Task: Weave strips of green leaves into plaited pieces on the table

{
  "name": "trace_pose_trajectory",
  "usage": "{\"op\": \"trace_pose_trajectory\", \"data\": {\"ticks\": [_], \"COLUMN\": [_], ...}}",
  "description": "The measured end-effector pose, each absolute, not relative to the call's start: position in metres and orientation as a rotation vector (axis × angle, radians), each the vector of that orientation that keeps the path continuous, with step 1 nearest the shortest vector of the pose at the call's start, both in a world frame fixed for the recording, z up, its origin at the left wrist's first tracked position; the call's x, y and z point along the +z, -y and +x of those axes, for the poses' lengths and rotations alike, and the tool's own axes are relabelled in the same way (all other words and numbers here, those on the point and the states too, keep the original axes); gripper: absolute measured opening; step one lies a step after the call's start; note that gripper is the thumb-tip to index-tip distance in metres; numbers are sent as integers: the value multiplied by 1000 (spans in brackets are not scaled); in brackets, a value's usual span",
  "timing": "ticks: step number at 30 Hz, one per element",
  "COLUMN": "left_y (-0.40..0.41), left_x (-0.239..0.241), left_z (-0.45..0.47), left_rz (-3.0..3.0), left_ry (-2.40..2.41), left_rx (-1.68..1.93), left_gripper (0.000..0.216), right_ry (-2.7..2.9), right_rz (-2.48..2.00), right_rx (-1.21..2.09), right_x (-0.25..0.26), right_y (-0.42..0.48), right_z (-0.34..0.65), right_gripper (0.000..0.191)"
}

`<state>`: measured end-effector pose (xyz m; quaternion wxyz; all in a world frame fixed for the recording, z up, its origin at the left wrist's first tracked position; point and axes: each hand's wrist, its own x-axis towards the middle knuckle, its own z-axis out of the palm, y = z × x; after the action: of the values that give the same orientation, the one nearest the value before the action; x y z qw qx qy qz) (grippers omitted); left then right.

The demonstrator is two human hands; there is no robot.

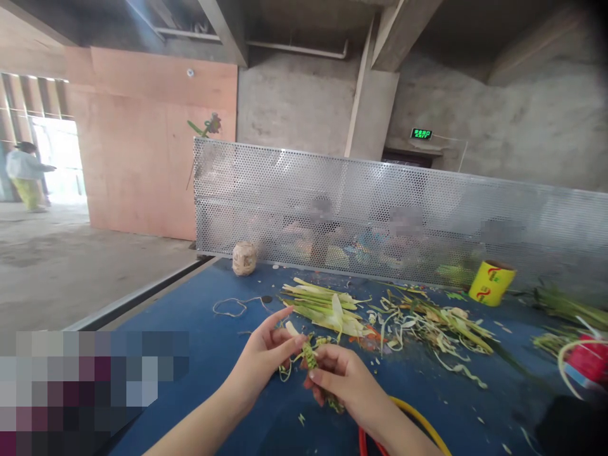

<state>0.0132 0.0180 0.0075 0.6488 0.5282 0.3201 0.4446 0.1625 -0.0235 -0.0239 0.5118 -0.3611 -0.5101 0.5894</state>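
My left hand (pixel 263 354) and my right hand (pixel 339 377) meet above the blue table (pixel 199 342), both closed on a small woven piece of green leaf strips (pixel 310 356). The left fingers pinch its upper end, with the forefinger stretched out. My right fingers wrap its lower part, and loose strip ends hang below. Just beyond lies a bundle of pale green leaves (pixel 323 307).
Leaf scraps (pixel 427 323) litter the table's middle. A ball of twine (pixel 244 258) and loose string (pixel 232 307) lie at the back left, a yellow roll (pixel 491 283) back right, a red object (pixel 589 361) far right. A perforated metal screen (pixel 380 209) backs the table; people sit behind.
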Motion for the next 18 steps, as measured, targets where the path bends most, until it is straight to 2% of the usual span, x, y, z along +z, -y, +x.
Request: {"op": "trace_pose_trajectory", "data": {"ticks": [18], "left_y": [-15], "left_x": [11], "left_z": [12], "left_rz": [1260], "left_ry": [-689], "left_rx": [955], "left_gripper": [87], "right_ry": [1382], "right_rz": [-874], "right_rx": [1437], "right_x": [-16], "right_y": [33], "right_z": [162], "right_gripper": [29]}}
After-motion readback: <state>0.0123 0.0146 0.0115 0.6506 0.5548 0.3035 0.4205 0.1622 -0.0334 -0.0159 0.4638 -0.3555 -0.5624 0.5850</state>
